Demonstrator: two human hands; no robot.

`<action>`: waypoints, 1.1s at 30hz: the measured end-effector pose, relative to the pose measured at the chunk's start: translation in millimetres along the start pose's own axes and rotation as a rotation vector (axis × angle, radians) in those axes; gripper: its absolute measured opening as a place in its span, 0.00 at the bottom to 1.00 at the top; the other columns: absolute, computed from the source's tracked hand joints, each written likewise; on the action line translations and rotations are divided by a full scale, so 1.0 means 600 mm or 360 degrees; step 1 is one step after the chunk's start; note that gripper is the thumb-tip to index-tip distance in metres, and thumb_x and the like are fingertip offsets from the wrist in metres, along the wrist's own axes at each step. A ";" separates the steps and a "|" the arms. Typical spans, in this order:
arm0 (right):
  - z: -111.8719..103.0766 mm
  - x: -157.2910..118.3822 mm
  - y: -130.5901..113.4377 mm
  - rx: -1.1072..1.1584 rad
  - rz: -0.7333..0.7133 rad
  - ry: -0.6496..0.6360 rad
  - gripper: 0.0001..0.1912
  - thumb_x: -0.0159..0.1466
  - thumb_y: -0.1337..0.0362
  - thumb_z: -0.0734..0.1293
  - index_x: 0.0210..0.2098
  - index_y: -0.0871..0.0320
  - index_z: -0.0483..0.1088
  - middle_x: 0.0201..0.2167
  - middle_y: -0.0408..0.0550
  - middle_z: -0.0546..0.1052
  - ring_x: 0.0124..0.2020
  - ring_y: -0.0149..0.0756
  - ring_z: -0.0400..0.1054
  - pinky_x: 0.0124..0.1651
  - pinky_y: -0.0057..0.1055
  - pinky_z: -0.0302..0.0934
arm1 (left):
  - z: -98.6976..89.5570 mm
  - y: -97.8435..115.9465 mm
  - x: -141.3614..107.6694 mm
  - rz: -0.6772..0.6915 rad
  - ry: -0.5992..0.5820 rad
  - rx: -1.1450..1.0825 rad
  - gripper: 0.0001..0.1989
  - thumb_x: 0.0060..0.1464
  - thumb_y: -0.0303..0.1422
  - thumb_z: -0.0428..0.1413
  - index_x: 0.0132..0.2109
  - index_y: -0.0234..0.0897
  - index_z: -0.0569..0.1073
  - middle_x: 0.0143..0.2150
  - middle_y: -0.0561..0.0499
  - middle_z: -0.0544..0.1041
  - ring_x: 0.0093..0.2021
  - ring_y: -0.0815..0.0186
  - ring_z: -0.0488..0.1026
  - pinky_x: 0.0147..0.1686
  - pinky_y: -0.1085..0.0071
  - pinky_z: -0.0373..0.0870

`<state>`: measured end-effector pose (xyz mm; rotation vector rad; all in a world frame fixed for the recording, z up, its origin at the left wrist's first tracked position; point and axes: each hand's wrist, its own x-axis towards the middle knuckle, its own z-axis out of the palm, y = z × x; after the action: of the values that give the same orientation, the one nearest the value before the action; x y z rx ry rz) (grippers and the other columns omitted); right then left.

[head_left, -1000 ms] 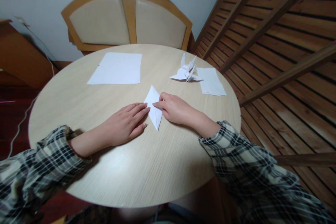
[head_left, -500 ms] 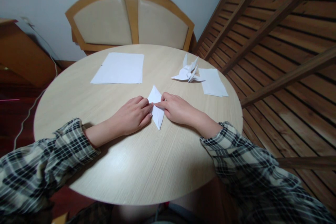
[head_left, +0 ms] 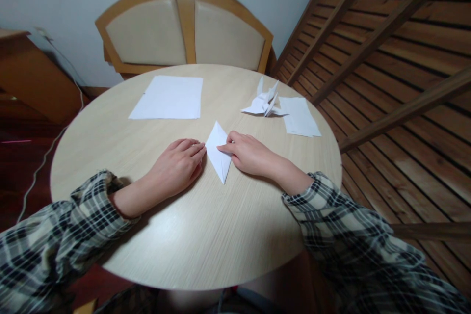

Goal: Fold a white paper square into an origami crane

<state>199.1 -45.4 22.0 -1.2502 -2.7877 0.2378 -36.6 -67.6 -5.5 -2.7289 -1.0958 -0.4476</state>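
A white sheet folded into a narrow diamond, the folded paper (head_left: 217, 157), lies flat on the round table, its points facing toward and away from me. My right hand (head_left: 246, 152) is closed at its right corner, with one digit stretched across the middle crease and the other fingers curled at the edge. My left hand (head_left: 180, 163) rests on the table just left of the diamond. Its fingers are stretched out, tips at or very near the left corner; whether they touch is hard to tell. Nothing shows in that hand.
Beyond my left hand lies a stack of white paper (head_left: 168, 98). Folded paper cranes (head_left: 263, 103) stand at the back right, beside smaller white sheets (head_left: 300, 117). A padded wooden bench (head_left: 189, 24) is behind the table (head_left: 206, 235); wooden slats (head_left: 405, 83) rise on the right.
My left hand has moved left off the folded paper, uncovering its left half, and its fingers have straightened. My right hand has stayed in place on the paper.
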 end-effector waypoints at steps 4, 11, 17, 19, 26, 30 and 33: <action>-0.002 0.000 -0.002 -0.0010 0.0002 -0.0009 0.21 0.69 0.71 0.58 0.55 0.56 0.76 0.46 0.56 0.72 0.45 0.42 0.66 0.49 0.37 0.58 | -0.001 -0.004 0.002 0.0025 -0.0051 0.0045 0.20 0.69 0.31 0.44 0.54 0.28 0.78 0.54 0.36 0.80 0.55 0.48 0.74 0.54 0.50 0.71; -0.004 -0.001 -0.004 0.0003 0.0020 -0.0021 0.21 0.69 0.71 0.58 0.56 0.57 0.75 0.47 0.56 0.72 0.46 0.42 0.66 0.50 0.38 0.58 | -0.011 -0.014 0.004 -0.0070 -0.0022 0.0158 0.20 0.68 0.28 0.44 0.54 0.29 0.78 0.55 0.39 0.80 0.54 0.46 0.74 0.53 0.47 0.71; -0.003 -0.001 -0.002 0.0018 0.0004 -0.0009 0.20 0.69 0.71 0.58 0.54 0.57 0.76 0.46 0.56 0.72 0.45 0.42 0.66 0.50 0.38 0.58 | -0.017 -0.025 0.005 -0.0027 0.0037 0.0077 0.20 0.65 0.27 0.46 0.54 0.31 0.79 0.53 0.39 0.82 0.51 0.50 0.77 0.50 0.51 0.74; -0.003 -0.001 -0.003 0.0021 0.0006 -0.0004 0.20 0.69 0.71 0.58 0.54 0.56 0.76 0.46 0.56 0.72 0.45 0.42 0.66 0.50 0.38 0.58 | -0.016 -0.022 0.004 0.0097 0.0026 -0.0006 0.20 0.65 0.27 0.46 0.54 0.32 0.79 0.52 0.41 0.82 0.52 0.51 0.77 0.50 0.53 0.75; -0.002 0.000 -0.002 0.0017 -0.0001 -0.0012 0.20 0.70 0.71 0.58 0.55 0.56 0.75 0.48 0.56 0.72 0.45 0.41 0.66 0.50 0.37 0.58 | -0.008 -0.013 0.003 0.0219 -0.0040 -0.0142 0.20 0.66 0.27 0.45 0.54 0.32 0.80 0.50 0.40 0.83 0.50 0.53 0.78 0.51 0.53 0.75; -0.001 0.000 -0.001 0.0026 0.0004 -0.0005 0.19 0.70 0.71 0.58 0.54 0.56 0.75 0.47 0.55 0.72 0.45 0.41 0.66 0.50 0.37 0.58 | -0.015 -0.009 0.003 0.0289 -0.0016 -0.0120 0.19 0.66 0.27 0.46 0.53 0.31 0.80 0.51 0.39 0.82 0.53 0.51 0.77 0.53 0.50 0.74; 0.000 0.000 0.000 0.0033 0.0003 -0.0004 0.19 0.70 0.70 0.58 0.54 0.56 0.76 0.47 0.55 0.72 0.45 0.41 0.65 0.50 0.37 0.58 | -0.018 -0.006 0.001 0.0410 -0.0016 -0.0219 0.19 0.67 0.26 0.46 0.54 0.34 0.79 0.53 0.42 0.82 0.53 0.53 0.77 0.55 0.52 0.74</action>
<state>199.4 -45.2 22.1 -1.2491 -2.7789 0.2685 -41.0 -67.4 5.0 -2.9404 -0.7247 -0.4857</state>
